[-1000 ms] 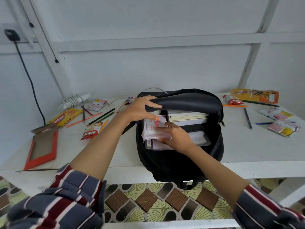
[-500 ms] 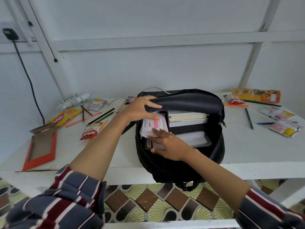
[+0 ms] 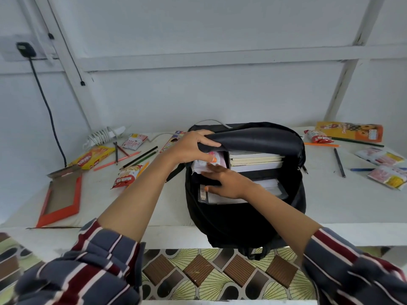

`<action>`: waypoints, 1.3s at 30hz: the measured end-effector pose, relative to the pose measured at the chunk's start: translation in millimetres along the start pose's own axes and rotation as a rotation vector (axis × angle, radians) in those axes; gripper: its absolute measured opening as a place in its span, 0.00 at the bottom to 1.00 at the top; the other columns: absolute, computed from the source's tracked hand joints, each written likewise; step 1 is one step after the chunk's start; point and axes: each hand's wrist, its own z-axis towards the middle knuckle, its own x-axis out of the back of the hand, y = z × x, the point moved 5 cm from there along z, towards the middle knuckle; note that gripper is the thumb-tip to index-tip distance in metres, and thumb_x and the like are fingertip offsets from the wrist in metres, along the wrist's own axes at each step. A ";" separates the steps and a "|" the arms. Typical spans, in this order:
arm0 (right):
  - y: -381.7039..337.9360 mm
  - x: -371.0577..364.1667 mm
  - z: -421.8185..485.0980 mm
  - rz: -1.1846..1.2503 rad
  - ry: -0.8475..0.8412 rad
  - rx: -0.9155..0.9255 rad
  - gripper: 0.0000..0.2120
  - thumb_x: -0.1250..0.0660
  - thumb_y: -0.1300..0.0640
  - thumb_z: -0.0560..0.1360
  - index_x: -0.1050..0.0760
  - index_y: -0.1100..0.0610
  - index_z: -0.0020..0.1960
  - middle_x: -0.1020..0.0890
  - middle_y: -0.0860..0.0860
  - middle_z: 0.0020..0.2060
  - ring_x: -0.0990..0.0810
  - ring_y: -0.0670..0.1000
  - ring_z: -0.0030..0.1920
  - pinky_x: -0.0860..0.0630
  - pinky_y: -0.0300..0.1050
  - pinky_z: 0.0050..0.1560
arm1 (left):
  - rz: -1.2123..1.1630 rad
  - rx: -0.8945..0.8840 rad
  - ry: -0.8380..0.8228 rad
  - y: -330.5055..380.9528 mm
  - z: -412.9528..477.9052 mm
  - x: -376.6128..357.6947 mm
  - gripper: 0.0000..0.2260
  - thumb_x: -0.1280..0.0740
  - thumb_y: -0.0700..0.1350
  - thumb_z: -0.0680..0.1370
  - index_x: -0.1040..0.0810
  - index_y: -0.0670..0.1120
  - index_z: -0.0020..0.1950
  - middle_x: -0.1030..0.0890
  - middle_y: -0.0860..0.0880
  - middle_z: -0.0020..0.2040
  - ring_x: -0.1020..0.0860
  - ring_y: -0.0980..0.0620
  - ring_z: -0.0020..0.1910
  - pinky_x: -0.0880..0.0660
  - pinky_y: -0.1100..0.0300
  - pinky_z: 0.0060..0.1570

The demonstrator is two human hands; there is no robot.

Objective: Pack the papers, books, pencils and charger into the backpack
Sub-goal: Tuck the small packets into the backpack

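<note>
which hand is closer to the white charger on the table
Left. The left hand grips the backpack by its flap, right of the charger; the right hand lies farther right, inside it.

Matt black cloth backpack (image 3: 253, 221), paper books (image 3: 255, 160), glossy plastic snack packets (image 3: 126, 178).

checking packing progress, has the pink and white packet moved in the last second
Yes. The pink and white packet has slid back and deeper, now level with the book stack, mostly under the backpack flap the left hand holds.
</note>
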 end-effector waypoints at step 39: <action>-3.7 63.3 -97.4 0.303 0.375 -0.101 0.15 0.34 0.61 0.75 0.22 0.52 0.60 0.18 0.51 0.52 0.20 0.53 0.50 0.24 0.50 0.56 | 0.220 0.142 -0.250 6.7 -26.4 -39.5 0.12 0.31 0.51 0.74 0.20 0.57 0.58 0.46 0.49 0.77 0.57 0.47 0.76 0.55 0.46 0.73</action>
